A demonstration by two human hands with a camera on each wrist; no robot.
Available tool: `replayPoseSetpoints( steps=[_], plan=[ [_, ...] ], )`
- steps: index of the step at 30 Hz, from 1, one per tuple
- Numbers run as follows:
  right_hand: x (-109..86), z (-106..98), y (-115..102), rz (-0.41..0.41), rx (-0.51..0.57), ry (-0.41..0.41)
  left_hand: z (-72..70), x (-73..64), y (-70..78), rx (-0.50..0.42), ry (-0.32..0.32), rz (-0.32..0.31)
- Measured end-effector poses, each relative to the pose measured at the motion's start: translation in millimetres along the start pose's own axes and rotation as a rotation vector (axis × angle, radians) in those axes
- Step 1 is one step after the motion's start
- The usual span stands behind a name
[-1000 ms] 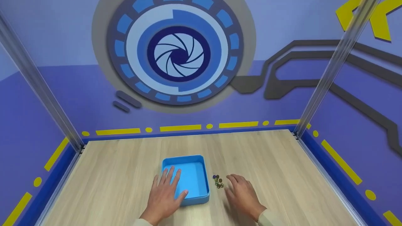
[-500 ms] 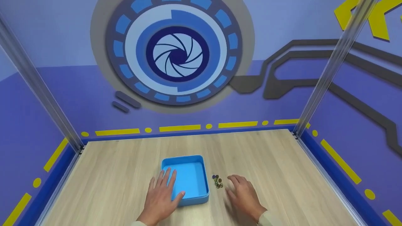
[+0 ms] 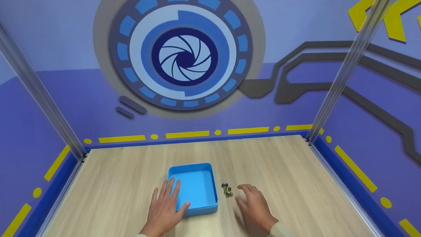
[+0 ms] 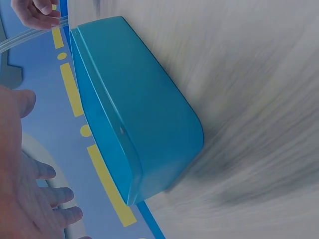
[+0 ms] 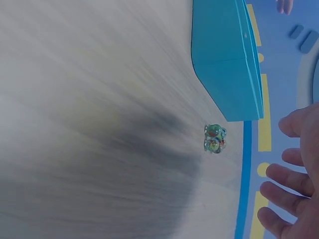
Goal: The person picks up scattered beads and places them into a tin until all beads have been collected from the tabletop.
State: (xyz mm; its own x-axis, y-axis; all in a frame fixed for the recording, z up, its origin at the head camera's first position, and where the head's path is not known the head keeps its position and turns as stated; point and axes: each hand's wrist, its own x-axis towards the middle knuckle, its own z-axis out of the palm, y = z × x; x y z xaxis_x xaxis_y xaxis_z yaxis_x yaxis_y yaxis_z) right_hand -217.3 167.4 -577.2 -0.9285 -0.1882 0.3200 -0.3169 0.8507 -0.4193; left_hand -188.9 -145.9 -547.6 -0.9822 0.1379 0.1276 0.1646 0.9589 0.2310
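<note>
A blue square open-topped box [image 3: 197, 191] sits on the wooden table, its inside bare in the head view. My left hand [image 3: 163, 209] hovers over the box's near left corner, fingers spread and straight. In the left wrist view that hand [image 4: 30, 174] is apart from the box's side wall [image 4: 139, 109]. Several glass marbles [image 3: 226, 190] lie clustered to the right of the box. Just right of them is my right hand [image 3: 256, 205], fingers loosely bent, holding nothing. The right wrist view shows the marbles [image 5: 215, 138] on the table below the right hand [image 5: 299, 179].
The wooden table [image 3: 279, 164] is enclosed by a blue-purple back wall [image 3: 75, 105] and side walls with yellow markings. Metal posts [image 3: 348, 69] rise at the two back corners.
My left hand has drawn back to the left and slightly toward me, uncovering more of the box. The right hand, box and marbles have stayed in place.
</note>
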Motion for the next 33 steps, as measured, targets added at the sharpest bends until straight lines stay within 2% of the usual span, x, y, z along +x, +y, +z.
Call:
replayPoseSetpoints(
  steps=[10, 18, 24, 33],
  plan=[
    [2.1, 2.4, 0.0, 0.06, 0.076, -0.009, 3.8, -4.0, -5.5, 0.008, -0.007, -0.026],
    [3.8, 4.2, 1.3, 0.056, 0.124, 0.009, 4.8, -3.9, -8.5, -0.013, 0.008, -0.038],
    [4.7, 5.0, 1.5, 0.112, 0.144, -0.034, 5.4, -4.0, -10.3, -0.004, 0.003, -0.049],
    [4.1, 8.0, 5.1, 0.137, 0.205, -0.06, 8.1, -5.6, -14.8, -0.009, -0.018, -0.067]
  ],
)
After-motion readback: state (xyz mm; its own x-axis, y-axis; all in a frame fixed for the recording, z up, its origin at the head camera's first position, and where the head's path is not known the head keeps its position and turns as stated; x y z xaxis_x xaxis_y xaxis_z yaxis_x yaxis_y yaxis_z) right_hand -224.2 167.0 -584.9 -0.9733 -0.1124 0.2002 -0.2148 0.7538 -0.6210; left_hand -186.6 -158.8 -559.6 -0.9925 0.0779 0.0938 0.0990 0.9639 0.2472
